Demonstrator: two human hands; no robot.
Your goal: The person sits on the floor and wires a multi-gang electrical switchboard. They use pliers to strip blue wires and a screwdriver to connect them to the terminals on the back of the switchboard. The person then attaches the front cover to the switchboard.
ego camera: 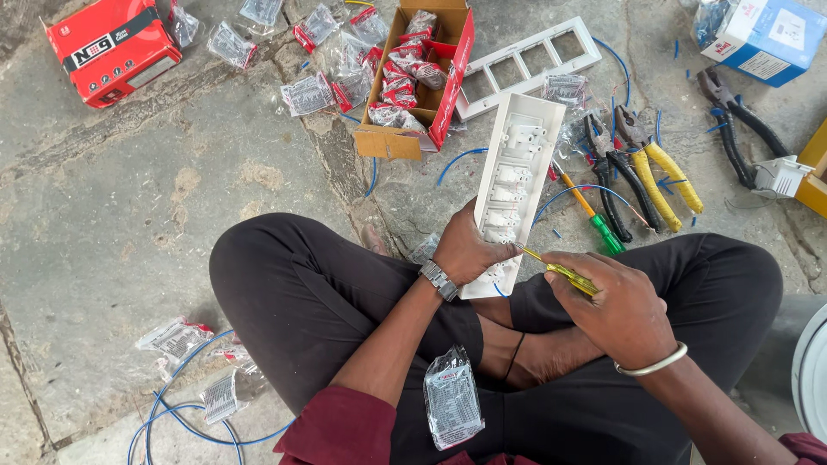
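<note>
A red rectangular box (112, 47) with a black band lies at the far left on the stone floor (129, 215). Clear packets (308, 93) with red tops are scattered beside an open red-and-brown carton (419, 73) full of the same packets. Another clear packet (451, 398) rests on the person's lap. The left hand (469, 250) is clamped around the lower end of a long white switch plate (513, 185), held above the crossed legs. The right hand (618, 308) is closed on a yellow screwdriver (560, 270), its tip at the plate. Pliers (650, 172) lie further right, and a blue-and-white box (767, 34) sits at the top right corner.
</note>
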